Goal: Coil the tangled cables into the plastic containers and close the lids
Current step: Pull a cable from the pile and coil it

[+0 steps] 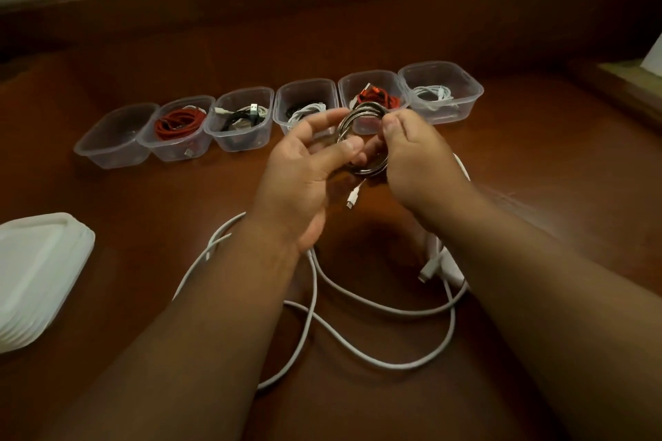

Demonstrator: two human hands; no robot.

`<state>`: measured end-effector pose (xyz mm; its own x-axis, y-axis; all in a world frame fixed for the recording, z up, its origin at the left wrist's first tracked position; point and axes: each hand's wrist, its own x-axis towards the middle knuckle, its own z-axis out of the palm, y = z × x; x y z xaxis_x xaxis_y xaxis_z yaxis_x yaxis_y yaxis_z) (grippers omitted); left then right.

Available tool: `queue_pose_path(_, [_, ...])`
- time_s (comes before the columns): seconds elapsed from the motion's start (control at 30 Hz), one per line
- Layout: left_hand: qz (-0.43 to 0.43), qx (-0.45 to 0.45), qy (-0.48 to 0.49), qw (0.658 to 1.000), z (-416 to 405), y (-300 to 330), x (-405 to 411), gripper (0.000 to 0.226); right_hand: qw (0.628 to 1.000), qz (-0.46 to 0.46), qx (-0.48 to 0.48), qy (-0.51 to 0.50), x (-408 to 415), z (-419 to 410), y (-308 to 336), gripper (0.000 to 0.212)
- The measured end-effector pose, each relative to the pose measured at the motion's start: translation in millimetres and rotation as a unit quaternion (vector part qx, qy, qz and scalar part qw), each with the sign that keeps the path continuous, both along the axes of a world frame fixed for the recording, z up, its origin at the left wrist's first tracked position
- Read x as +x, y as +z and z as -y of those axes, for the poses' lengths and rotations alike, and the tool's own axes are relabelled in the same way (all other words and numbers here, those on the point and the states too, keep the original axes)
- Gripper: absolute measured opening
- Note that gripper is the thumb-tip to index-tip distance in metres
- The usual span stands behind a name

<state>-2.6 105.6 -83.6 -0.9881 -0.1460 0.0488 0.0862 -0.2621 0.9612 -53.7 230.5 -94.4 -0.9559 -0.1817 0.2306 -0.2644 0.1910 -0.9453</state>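
You are holding a silver cable coil (361,140) above the wooden table (537,140), at the middle of the view. Your right hand (415,150) is pinching the coil's 3 o'clock side with curled fingers and thumb. Your left hand (315,168) is gripping its 9 o'clock side, thumb pressing across the loops, fingers curving loosely behind. A white plug (353,197) is dangling at the coil's 6 o'clock. Six lidless plastic containers (308,107) are sitting in a row at 12 o'clock; the leftmost looks bare, the others are holding cables. Loose white cables (358,315) are sprawling at 6 o'clock. Stacked lids (36,272) are lying at 9 o'clock.
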Motion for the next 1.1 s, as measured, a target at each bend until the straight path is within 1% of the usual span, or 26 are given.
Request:
queue_pose_path(0.03, [-0.034, -0.104, 0.048, 0.993, 2, -2, -1, 0.033, 1.000, -0.018, 0.009, -0.011, -1, -2, 1, 0.029])
queue_pose_path(0.07, [-0.071, -0.224, 0.100, 0.967, 4, -5, -3, 0.031, 0.998, -0.048, 0.025, -0.021, -2, -4, 1, 0.029])
queue_pose_path(0.1, [-0.106, -0.323, 0.141, 0.930, 5, -7, -3, 0.029, 0.995, -0.082, 0.040, -0.028, -2, -6, 0, 0.028])
queue_pose_path(0.13, [-0.129, -0.384, 0.168, 0.899, 6, -9, -3, 0.028, 0.991, -0.116, 0.055, -0.036, -4, -6, -2, 0.028])
queue_pose_path(0.17, [-0.139, -0.403, 0.182, 0.886, 6, -9, -3, 0.026, 0.986, -0.143, 0.069, -0.044, -5, -6, -4, 0.028])
queue_pose_path(0.2, [-0.134, -0.391, 0.188, 0.891, 6, -10, -3, 0.022, 0.982, -0.164, 0.079, -0.054, -7, -6, -6, 0.028])
queue_pose_path(0.23, [-0.115, -0.361, 0.186, 0.907, 6, -9, -3, 0.018, 0.978, -0.177, 0.086, -0.064, -9, -7, -7, 0.026])
queue_pose_path(0.27, [-0.081, -0.316, 0.175, 0.929, 4, -6, -2, 0.015, 0.976, -0.182, 0.093, -0.073, -11, -8, -8, 0.023])
queue_pose_path(0.33, [-0.004, -0.181, 0.120, 0.976, 0, 1, -1, 0.014, 0.977, -0.164, 0.114, -0.080, -16, -9, -9, 0.020])
queue_pose_path(0.37, [0.024, -0.107, 0.087, 0.990, 0, 4, -1, 0.015, 0.979, -0.144, 0.121, -0.076, -17, -10, -9, 0.021])
queue_pose_path(0.4, [0.043, -0.055, 0.064, 0.996, 0, 6, -2, 0.017, 0.982, -0.127, 0.125, -0.067, -19, -10, -9, 0.023])
queue_pose_path(0.43, [0.052, -0.026, 0.052, 0.997, 1, 8, -2, 0.019, 0.984, -0.117, 0.124, -0.058, -18, -9, -9, 0.025])
queue_pose_path(0.53, [0.058, 0.023, 0.026, 0.998, 6, 9, -1, 0.021, 0.990, -0.092, 0.103, -0.028, -14, -9, -5, 0.027])
queue_pose_path(0.6, [0.068, 0.044, -0.011, 0.997, 7, 9, 2, 0.021, 0.997, -0.055, 0.059, -0.017, -13, -11, -3, 0.029])
queue_pose_path(0.63, [0.070, 0.038, -0.020, 0.997, 7, 10, 2, 0.022, 0.999, -0.022, 0.029, -0.017, -13, -11, -1, 0.031])
queue_pose_path(0.67, [0.067, 0.010, -0.015, 0.998, 7, 9, 2, 0.023, 1.000, 0.021, -0.012, -0.019, -14, -12, 1, 0.032])
queue_pose_path(0.7, [0.059, -0.048, 0.004, 0.997, 6, 9, 2, 0.023, 0.995, 0.073, -0.065, -0.018, -15, -12, 3, 0.034])
queue_pose_path(0.77, [0.021, -0.199, 0.058, 0.978, 4, 8, 1, 0.020, 0.966, 0.176, -0.189, 0.004, -14, -14, 10, 0.034])
queue_pose_path(0.8, [-0.004, -0.252, 0.082, 0.964, 3, 7, 1, 0.018, 0.944, 0.214, -0.251, 0.025, -12, -14, 13, 0.033])
queue_pose_path(0.83, [-0.028, -0.279, 0.098, 0.955, 2, 6, 1, 0.017, 0.922, 0.239, -0.302, 0.048, -10, -15, 15, 0.033])
queue_pose_path(0.9, [-0.052, -0.294, 0.128, 0.946, 3, 2, 0, 0.012, 0.886, 0.260, -0.375, 0.087, -5, -16, 17, 0.033])
queue_pose_path(0.93, [-0.048, -0.289, 0.144, 0.945, 4, 1, 0, 0.010, 0.873, 0.263, -0.398, 0.101, -2, -14, 17, 0.033])
queue_pose_path(0.97, [-0.035, -0.259, 0.156, 0.952, 5, 0, -1, 0.009, 0.865, 0.262, -0.413, 0.110, 0, -13, 17, 0.033])
queue_pose_path(1.03, [0.001, -0.134, 0.159, 0.978, 4, 0, -3, 0.010, 0.863, 0.254, -0.422, 0.115, 6, -9, 16, 0.032])
queue_pose_path(1.1, [0.018, -0.012, 0.153, 0.988, -2, 1, -4, 0.014, 0.879, 0.228, -0.405, 0.109, 10, -4, 15, 0.029])
